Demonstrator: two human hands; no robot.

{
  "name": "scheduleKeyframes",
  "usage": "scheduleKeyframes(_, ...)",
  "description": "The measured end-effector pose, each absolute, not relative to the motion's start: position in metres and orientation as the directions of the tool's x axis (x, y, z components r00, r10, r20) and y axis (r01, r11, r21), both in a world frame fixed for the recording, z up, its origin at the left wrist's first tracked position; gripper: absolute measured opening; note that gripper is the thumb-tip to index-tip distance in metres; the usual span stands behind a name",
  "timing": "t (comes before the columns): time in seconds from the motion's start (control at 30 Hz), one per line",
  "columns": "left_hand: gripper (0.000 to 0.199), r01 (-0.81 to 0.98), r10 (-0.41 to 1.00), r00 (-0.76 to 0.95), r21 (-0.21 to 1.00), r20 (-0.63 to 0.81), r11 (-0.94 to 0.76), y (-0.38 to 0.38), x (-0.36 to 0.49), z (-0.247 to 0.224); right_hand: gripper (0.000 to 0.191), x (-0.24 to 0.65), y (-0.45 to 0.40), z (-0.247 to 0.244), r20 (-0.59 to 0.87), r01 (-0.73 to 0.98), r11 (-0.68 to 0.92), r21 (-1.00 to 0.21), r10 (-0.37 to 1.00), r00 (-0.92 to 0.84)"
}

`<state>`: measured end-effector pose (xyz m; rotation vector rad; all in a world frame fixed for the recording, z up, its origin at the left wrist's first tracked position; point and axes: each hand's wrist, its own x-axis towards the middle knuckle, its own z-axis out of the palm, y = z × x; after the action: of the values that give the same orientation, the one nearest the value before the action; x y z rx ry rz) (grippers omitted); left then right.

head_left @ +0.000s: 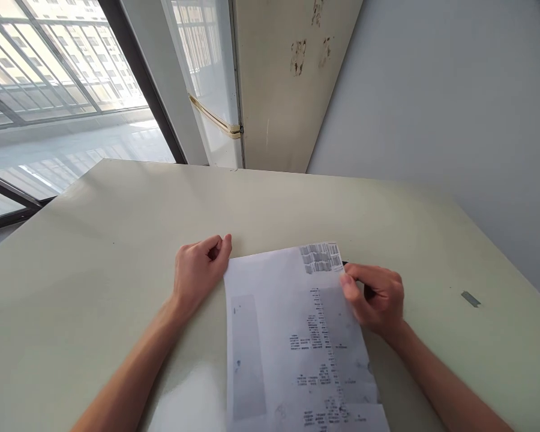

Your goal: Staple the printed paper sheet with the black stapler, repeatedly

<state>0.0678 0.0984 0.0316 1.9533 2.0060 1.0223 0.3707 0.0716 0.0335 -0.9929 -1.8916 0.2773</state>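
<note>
A white printed sheet of paper lies in front of me, running out of view at the bottom. Dark barcode-like marks fill its upper right corner, with small lines of text below and a grey block at the left. My right hand pinches the sheet's right edge near that corner between thumb and fingers. A small dark tip shows there, mostly hidden. Against the upper left corner rests my left hand, curled into a fist with the thumb up. Nothing shows in it, though the palm is hidden.
The pale table extends around the sheet. A short grey strip lies to the right. Beyond the far edge stands a cream fridge with a gold handle. A grey wall borders the right; a glass door is at left.
</note>
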Motion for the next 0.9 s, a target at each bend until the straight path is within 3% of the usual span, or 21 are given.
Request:
scheduleKeyframes(0.33, 0.047, 0.854, 0.955, -0.124, 0.519, 0.268, -0.034, 0.099, 0.071, 0.033, 0.041, 0.421, 0.104, 0.028, 0.582, 0.664, 0.461, -0.588, 0.812, -0.049)
scheduleKeyframes(0.53, 0.047, 0.868, 0.967, -0.086, 0.495, 0.24, -0.045, 0.1, 0.071, 0.032, 0.034, 0.472, 0.132, 0.013, 0.416, 0.797, 0.258, -0.546, 0.909, -0.009)
scheduleKeyframes(0.7, 0.047, 0.873, 0.972, -0.059, 0.484, 0.229, -0.061, 0.1, 0.073, 0.034, 0.033, 0.51, 0.144, -0.004, 0.387, 0.869, 0.067, -0.49, 0.91, 0.148)
scheduleKeyframes(0.9, 0.048, 0.882, 0.974, -0.021, 0.464, 0.225, -0.088, 0.1, 0.073, 0.031, 0.045, 0.509, 0.148, -0.016, 0.345, 0.881, 0.111, -0.46, 0.937, 0.061)
